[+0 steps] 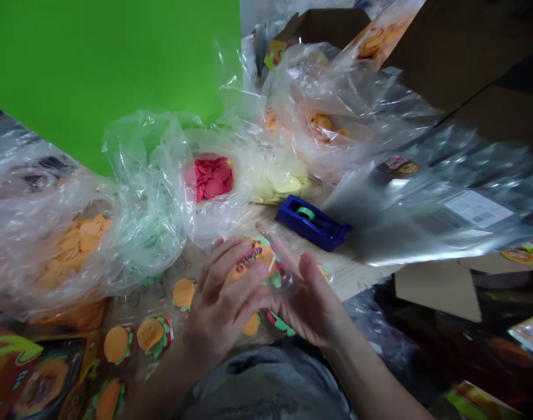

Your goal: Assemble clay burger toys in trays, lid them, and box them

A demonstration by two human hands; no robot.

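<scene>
Two bare hands come together around a clear package [254,255] holding a small burger-shaped piece, held above the bench [338,269] close to its near edge. The left hand [225,294] spreads its fingers over the printed front, partly covering the lettering, while the right hand [307,309] cups the other side, its thumb raised beside the wrapping. Loose burger-shaped pieces [117,344] with orange tops and green frills lie toward the bench's near left corner, in front of an open bag of orange pieces [80,240]. Farther back, toward the far edge, more clear bags stand crumpled open around green pieces [154,233], red pieces [214,177] and pale yellow pieces [281,185]. A blue tape dispenser [310,223] with a green roll sits just beyond the right hand. By the bench's right edge lies a stack of glossy clear bags [406,216] bearing a white label [479,209]; a bright green panel [112,76] rises behind the far left side.
</scene>
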